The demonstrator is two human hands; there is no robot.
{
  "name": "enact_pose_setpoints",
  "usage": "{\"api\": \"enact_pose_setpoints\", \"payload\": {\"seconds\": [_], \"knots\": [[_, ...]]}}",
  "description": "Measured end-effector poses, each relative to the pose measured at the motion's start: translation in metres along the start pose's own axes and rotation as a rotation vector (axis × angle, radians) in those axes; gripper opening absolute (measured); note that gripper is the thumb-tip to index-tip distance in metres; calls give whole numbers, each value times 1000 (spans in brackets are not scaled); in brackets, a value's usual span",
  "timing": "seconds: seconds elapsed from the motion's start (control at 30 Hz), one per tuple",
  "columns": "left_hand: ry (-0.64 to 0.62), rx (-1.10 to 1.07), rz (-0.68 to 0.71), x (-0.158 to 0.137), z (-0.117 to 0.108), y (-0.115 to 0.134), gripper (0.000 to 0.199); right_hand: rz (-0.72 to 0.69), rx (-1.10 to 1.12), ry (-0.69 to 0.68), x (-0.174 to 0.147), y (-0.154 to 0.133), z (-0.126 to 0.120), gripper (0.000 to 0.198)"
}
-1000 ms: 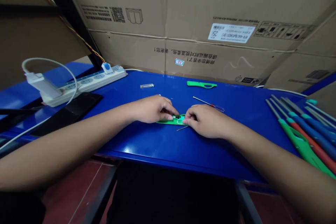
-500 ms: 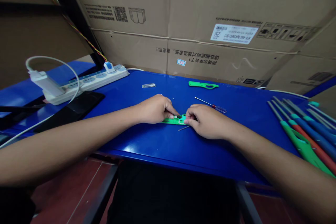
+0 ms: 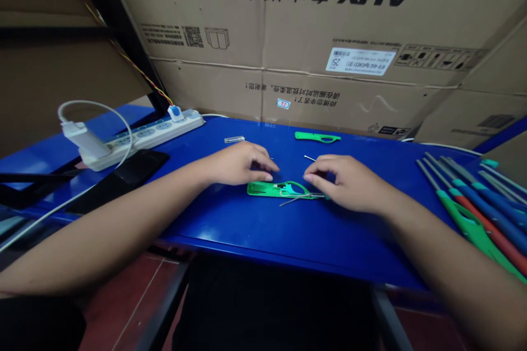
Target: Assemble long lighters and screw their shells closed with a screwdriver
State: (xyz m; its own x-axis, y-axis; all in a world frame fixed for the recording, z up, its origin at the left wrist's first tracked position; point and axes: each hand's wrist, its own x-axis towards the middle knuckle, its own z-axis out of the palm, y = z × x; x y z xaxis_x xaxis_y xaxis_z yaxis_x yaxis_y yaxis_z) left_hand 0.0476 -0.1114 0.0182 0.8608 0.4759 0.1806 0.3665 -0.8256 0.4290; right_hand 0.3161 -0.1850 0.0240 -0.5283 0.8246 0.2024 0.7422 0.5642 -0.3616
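Flanking one green casing [image 3: 264, 191], one green shell [image 3: 310, 136] beyond: left hand [image 3: 239, 163] and right hand [image 3: 349, 181], fingers [image 3: 265, 163] parted.

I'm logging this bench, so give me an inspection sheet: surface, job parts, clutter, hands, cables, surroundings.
Surface: glossy blue table.
Job parts: open green casing with parts inside; thin metal rod at its near edge; second green piece farther back.
Clutter: small clear case at back; rod-ended tools at right.
Hands: left hand and right hand, fingers parted; nothing seen held; contact unclear.
Cables: white cable and red-yellow wire at power strip.
Surroundings: cardboard behind, print upside down; red floor tiles.
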Motion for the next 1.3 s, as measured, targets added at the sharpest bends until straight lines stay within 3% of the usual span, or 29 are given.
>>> {"api": "enact_pose_setpoints", "payload": {"seconds": [0.07, 0.13, 0.27, 0.43, 0.6, 0.7, 0.8, 0.93, 1.07, 1.3], "knots": [[135, 62, -109, -2, -14, -12, 28, -21, 7, 100, -2, 9, -6, 17], [252, 148, -334, -5, -26, -27, 31, -91, 12, 134, -2, 13, -8, 16], [212, 291, -609, -9, -36, -59, 44, -309, -32, -43, -2, 3, 2, 19], [202, 231, -696, -7, -24, -79, 30, -367, -96, -161, -2, -12, 19, 24], [179, 165, -642, -5, -20, -63, 21, -312, -72, -118, 0, -12, 26, 22], [162, 82, -475, -5, -20, -35, 20, -278, -35, -104, 2, -12, 28, 18], [44, -54, -234, -5, -16, -2, 21, -267, -32, -102, 3, -15, 28, 15], [-71, -92, -89, -6, -6, 28, 20, -230, -40, -22, 4, -17, 29, 13], [-73, -52, -31, -7, -1, 33, 23, -182, 9, 100, 5, -13, 31, 7], [-55, -16, -44, -5, 2, 28, 26, -137, -9, 158, 7, -12, 34, 5]]}}
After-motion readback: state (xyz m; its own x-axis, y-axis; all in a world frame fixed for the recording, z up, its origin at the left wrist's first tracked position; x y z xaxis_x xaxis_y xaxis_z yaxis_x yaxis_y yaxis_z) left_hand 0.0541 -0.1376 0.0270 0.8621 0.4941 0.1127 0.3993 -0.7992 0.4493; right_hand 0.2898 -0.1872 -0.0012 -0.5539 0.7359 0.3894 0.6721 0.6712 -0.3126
